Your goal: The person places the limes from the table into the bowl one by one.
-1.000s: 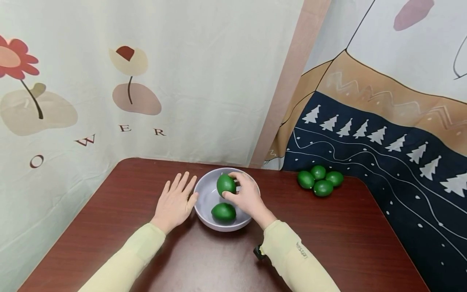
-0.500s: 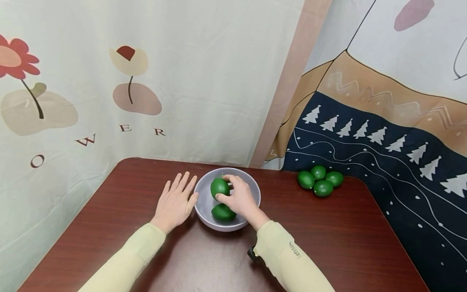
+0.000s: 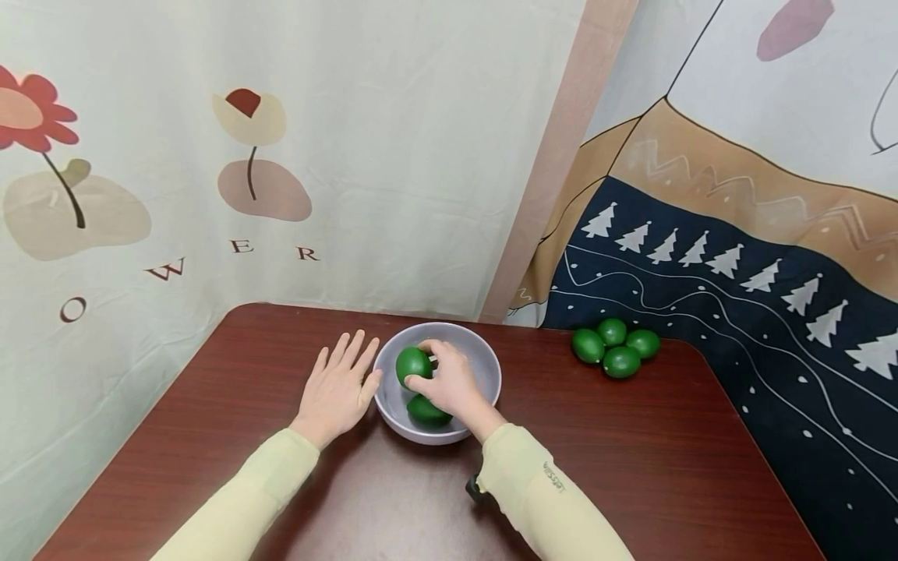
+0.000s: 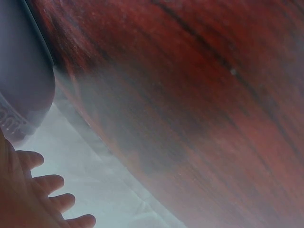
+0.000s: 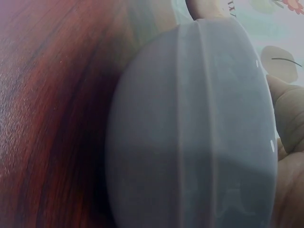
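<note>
My right hand (image 3: 449, 382) grips a green lime (image 3: 413, 366) over the pale lilac bowl (image 3: 484, 358), thumb on the near side and fingers on the far side. Below it a second lime (image 3: 426, 411) lies in the bowl, partly covered by the hand. My left hand (image 3: 337, 393) has its fingers spread, its thumb right at the bowl's left rim. In the left wrist view the fingers of the left hand (image 4: 28, 190) stretch out under the bowl's side (image 4: 28, 71). The bowl's outer wall (image 5: 190, 133) fills much of the right wrist view and hides the held lime.
Several more limes (image 3: 621, 361) sit in a cluster at the back right of the dark red wooden table (image 3: 596, 452). Behind the table hang a pale curtain (image 3: 393, 171) with flower prints and a dark blue cloth (image 3: 687, 288) with white trees.
My right hand has moved left and slightly nearer with the lime, over the bowl, and covers more of the lower lime. The left hand has stayed where it was.
</note>
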The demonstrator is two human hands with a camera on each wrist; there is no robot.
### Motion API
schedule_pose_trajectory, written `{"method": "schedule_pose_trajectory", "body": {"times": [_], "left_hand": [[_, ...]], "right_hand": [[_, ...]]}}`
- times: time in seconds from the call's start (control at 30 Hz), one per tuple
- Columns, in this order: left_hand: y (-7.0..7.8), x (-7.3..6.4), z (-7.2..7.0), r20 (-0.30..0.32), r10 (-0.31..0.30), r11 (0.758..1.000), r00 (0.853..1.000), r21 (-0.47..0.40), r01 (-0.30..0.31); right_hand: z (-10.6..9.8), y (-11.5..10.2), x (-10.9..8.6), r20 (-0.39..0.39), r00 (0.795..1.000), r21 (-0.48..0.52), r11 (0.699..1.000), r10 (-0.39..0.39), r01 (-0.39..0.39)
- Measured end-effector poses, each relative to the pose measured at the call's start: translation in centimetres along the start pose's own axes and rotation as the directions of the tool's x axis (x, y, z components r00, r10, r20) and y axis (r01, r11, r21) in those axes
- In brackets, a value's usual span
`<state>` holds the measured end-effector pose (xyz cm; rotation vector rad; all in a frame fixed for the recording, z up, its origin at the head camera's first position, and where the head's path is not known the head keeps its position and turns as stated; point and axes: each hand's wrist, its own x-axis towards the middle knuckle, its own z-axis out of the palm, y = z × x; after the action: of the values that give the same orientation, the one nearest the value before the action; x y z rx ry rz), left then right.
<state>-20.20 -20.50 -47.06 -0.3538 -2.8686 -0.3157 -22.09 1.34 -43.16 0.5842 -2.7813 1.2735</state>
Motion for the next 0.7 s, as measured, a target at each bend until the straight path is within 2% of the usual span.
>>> {"method": "schedule_pose_trajectory", "body": {"times": [0.4,0.7], "left_hand": [[0.1,0.0,-0.1,0.001,0.005,1.000,1.000,0.004,-0.005],[0.2,0.0,-0.2,-0.003,0.006,1.000,1.000,-0.001,-0.006]], "right_hand": [[1.2,-0.6,0.4,0.039,0.997,-0.020,0.998,0.059,-0.059],[1.9,-0.6,0.6,0.024,0.999,-0.073,0.997,0.032,-0.030]]}}
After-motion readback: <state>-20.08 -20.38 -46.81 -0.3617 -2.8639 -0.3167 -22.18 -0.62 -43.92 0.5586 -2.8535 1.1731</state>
